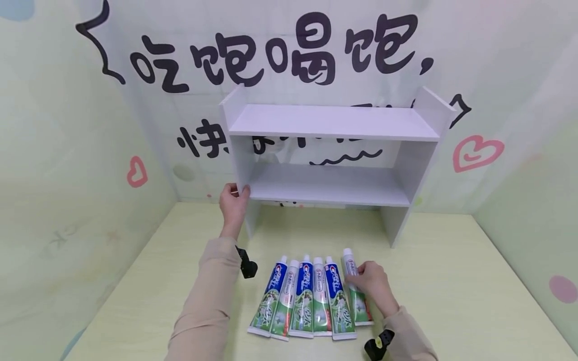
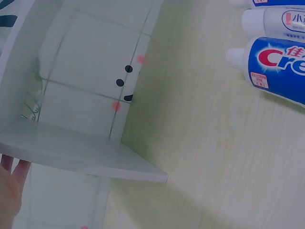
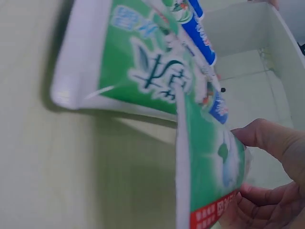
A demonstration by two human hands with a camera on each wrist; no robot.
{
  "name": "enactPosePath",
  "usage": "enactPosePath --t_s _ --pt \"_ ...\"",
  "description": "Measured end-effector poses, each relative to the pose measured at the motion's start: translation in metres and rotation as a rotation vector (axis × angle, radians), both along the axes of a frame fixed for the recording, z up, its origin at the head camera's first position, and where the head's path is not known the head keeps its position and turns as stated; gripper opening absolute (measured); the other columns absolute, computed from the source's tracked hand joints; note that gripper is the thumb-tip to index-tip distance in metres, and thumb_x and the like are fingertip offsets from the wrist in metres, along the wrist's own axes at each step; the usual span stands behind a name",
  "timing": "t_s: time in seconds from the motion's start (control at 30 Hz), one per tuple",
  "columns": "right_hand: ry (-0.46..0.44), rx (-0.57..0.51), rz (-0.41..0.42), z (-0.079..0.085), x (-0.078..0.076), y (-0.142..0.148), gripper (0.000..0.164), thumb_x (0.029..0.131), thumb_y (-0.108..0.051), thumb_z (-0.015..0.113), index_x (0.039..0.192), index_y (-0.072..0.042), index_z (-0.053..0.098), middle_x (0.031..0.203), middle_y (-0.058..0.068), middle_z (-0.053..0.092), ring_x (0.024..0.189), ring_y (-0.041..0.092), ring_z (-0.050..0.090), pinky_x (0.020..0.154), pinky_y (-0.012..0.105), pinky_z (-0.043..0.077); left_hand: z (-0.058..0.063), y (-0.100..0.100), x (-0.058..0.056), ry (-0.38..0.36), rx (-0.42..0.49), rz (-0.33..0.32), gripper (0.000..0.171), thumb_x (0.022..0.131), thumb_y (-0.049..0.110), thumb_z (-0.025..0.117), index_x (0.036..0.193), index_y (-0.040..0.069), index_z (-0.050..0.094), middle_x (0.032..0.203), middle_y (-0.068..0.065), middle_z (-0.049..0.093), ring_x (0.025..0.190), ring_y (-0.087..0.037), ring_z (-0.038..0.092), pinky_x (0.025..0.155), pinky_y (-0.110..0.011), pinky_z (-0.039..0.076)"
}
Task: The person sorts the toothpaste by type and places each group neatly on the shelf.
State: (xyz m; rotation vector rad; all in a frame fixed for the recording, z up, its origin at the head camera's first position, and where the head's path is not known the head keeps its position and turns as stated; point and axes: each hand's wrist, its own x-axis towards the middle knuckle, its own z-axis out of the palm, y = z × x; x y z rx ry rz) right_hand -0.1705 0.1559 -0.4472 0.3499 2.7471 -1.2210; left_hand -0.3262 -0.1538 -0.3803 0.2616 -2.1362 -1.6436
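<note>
My left hand grips the left side panel of a white two-tier shelf, thumb at its front edge near the lower board. In the left wrist view, part of that hand shows at the panel. My right hand pinches a white and green toothpaste tube at the right end of a row, cap pointing toward the shelf. The right wrist view shows this tube tilted up on edge between thumb and fingers. Right beside it lies a blue and green Crest toothpaste tube.
Several more toothpaste tubes, blue-green and white-green by turns, lie side by side on the pale wooden table. The shelf stands behind them, before a printed wall. Side walls flank the table.
</note>
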Motion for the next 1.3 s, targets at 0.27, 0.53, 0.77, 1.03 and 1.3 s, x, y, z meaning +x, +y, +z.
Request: enactPosePath --t_s 0.27,0.53,0.77,1.03,1.3 --pt "0.032 -0.016 -0.003 0.016 -0.002 0.003 0.030 0.074 -0.015 0.069 0.088 0.009 0.057 0.083 0.019 0.061 0.061 0.017 0.056 0.050 0.023 0.047 0.001 0.000 0.001 -0.003 -0.006 -0.009 0.032 0.086 0.021 0.058 0.108 -0.002 0.051 0.110 -0.018 0.057 0.091 -0.025 0.055 0.074 -0.033 0.048" --pt "0.053 -0.009 0.011 0.023 -0.001 0.006 0.030 0.074 -0.016 0.069 0.087 0.009 0.057 0.080 0.019 0.062 0.060 0.017 0.056 0.049 0.023 0.048 0.002 0.000 0.001 -0.005 -0.026 -0.011 0.032 0.086 0.020 0.057 0.108 -0.002 0.051 0.110 -0.017 0.057 0.091 -0.024 0.055 0.072 -0.030 0.046" --pt "0.068 0.014 0.027 0.037 -0.002 0.008 0.031 0.075 -0.017 0.069 0.088 0.009 0.056 0.079 0.019 0.061 0.059 0.018 0.057 0.049 0.024 0.048 0.001 -0.001 0.001 0.010 -0.028 -0.007 0.033 0.085 0.021 0.058 0.107 -0.003 0.052 0.110 -0.018 0.057 0.091 -0.024 0.055 0.072 -0.031 0.046" --pt "0.100 0.028 0.048 0.060 -0.003 0.012 0.034 0.076 -0.018 0.069 0.090 0.010 0.056 0.082 0.021 0.061 0.061 0.020 0.058 0.049 0.025 0.049 -0.001 -0.002 0.000 0.015 -0.036 0.002 0.032 0.085 0.022 0.058 0.106 -0.002 0.053 0.108 -0.017 0.058 0.088 -0.023 0.055 0.070 -0.029 0.045" --pt "0.126 0.044 0.078 0.081 -0.005 0.017 0.033 0.076 -0.018 0.068 0.090 0.010 0.059 0.083 0.021 0.062 0.060 0.019 0.058 0.050 0.026 0.049 -0.001 0.000 0.000 0.016 -0.036 0.004 0.032 0.085 0.022 0.058 0.105 -0.002 0.053 0.107 -0.017 0.059 0.089 -0.023 0.056 0.070 -0.029 0.045"
